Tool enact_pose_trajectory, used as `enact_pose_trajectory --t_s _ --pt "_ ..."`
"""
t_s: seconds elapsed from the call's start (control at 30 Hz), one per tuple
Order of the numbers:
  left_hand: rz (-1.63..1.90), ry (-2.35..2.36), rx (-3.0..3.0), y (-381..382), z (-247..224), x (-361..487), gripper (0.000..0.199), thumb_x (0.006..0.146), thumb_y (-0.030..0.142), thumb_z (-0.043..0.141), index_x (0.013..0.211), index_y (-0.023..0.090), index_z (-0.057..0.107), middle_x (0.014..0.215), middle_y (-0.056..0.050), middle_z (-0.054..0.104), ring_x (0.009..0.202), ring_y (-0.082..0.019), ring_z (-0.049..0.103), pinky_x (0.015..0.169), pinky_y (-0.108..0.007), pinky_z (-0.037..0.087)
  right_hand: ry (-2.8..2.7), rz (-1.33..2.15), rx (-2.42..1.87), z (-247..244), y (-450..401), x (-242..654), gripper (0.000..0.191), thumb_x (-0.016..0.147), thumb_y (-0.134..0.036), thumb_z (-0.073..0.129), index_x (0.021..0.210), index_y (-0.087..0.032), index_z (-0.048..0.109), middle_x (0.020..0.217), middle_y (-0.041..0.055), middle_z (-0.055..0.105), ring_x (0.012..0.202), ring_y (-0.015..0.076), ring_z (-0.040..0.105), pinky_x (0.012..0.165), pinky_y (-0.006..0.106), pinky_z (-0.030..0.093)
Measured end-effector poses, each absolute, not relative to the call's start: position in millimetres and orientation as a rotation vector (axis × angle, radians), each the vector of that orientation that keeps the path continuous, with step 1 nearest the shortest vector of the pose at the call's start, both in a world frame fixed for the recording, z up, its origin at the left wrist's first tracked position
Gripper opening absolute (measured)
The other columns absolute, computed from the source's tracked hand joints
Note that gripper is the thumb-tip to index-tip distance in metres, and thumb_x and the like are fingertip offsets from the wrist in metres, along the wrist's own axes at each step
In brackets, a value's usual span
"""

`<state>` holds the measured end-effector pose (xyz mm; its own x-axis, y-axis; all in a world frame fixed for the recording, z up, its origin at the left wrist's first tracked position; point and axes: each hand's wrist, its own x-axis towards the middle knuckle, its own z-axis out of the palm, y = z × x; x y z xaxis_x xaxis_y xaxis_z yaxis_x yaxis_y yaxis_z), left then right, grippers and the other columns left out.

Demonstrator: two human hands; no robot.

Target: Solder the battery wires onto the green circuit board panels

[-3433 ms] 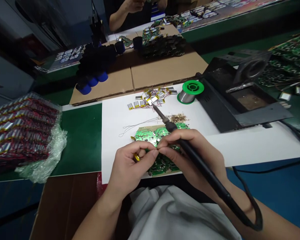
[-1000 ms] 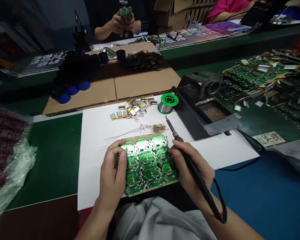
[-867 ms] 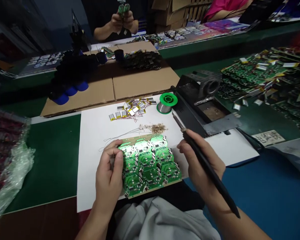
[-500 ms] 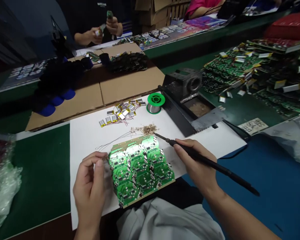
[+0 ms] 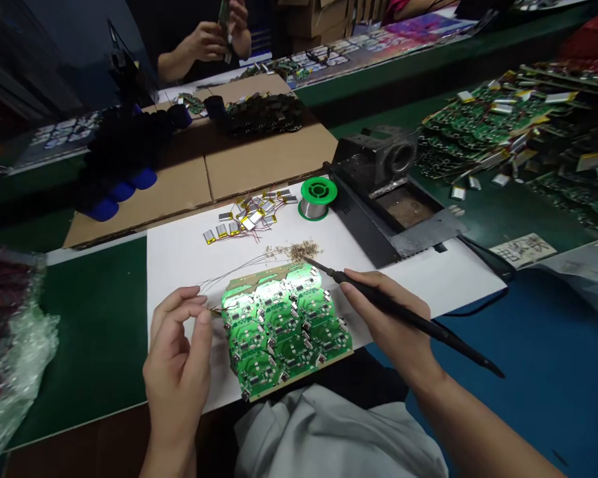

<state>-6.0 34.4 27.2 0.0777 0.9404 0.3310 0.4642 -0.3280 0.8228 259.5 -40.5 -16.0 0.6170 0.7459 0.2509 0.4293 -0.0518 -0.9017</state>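
- Pointing far and left, the soldering iron (image 5: 413, 320) has its long axis running from a near-right cord end to a tip beside the panel's far edge; whether the tip touches anything cannot be told.
- The right hand (image 5: 393, 332) has its fingers closed around the iron's handle.
- The left hand (image 5: 179, 362) is curled just left of the panel, thumb and forefinger narrowly apart; whether they pinch the thin dark strands there cannot be told.
- The green circuit panel (image 5: 286, 332) lies on the white sheet (image 5: 428, 279), its pale rails running left to right, right ends slightly farther; which side is longer is unclear.
- Its near rail lies about at the sheet's near edge; white paper shows between its right side and the black stand (image 5: 361, 229).
- Brown bits (image 5: 303, 250) and thin wires (image 5: 234, 267) lie just beyond the far rail, small batteries (image 5: 249, 220) farther off.
- The green spool (image 5: 319, 188) carries silvery wire; the stand's tray holds a brownish pad (image 5: 406, 211).
- At far left, bubble wrap (image 5: 24, 372) borders a dark red bundle (image 5: 10, 315).
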Motion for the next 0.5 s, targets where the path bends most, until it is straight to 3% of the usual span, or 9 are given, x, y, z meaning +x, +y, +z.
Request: enact_pose_trajectory --t_s 0.13,0.23,0.37,0.5 --pt "1.032 1.294 1.841 34 31 -10 0.011 0.102 0.022 0.063 0.093 0.024 0.069 0.133 -0.007 0.064 0.13 -0.024 0.061 0.106 -0.036 0.049 -0.909 0.138 -1.755 -9 -45 256 0.019 0.087 -0.038 0.081 0.103 -0.029 0.083 0.1 0.0046 0.081 0.092 0.0252 0.077 0.086 0.04 0.062" --pt "0.874 1.264 1.856 34 34 -9 0.014 0.1 0.019 0.062 0.088 0.022 0.068 0.137 -0.01 0.062 0.137 -0.027 0.057 0.098 -0.035 0.053 -0.842 0.072 -1.751 6 -53 248 0.021 0.084 -0.038 0.085 0.104 -0.031 0.083 0.1 0.008 0.08 0.092 0.0278 0.075 0.086 0.044 0.058" --pt "0.795 1.25 1.829 33 35 -6 0.013 0.097 0.015 0.061 0.087 0.021 0.067 0.137 -0.011 0.061 0.139 -0.03 0.055 0.08 -0.03 0.055 -1.001 0.333 -1.663 28 -70 236 0.017 0.083 -0.034 0.086 0.099 -0.036 0.082 0.099 0.0092 0.079 0.085 0.0294 0.074 0.081 0.051 0.06" --pt "0.785 1.213 1.811 28 37 -9 0.012 0.095 0.014 0.062 0.086 0.021 0.066 0.14 -0.011 0.06 0.134 -0.031 0.058 0.068 -0.027 0.053 -1.321 0.518 -1.469 30 -82 226 0.025 0.087 -0.021 0.079 0.108 -0.035 0.078 0.101 0.0068 0.079 0.082 0.0251 0.076 0.077 0.043 0.066"
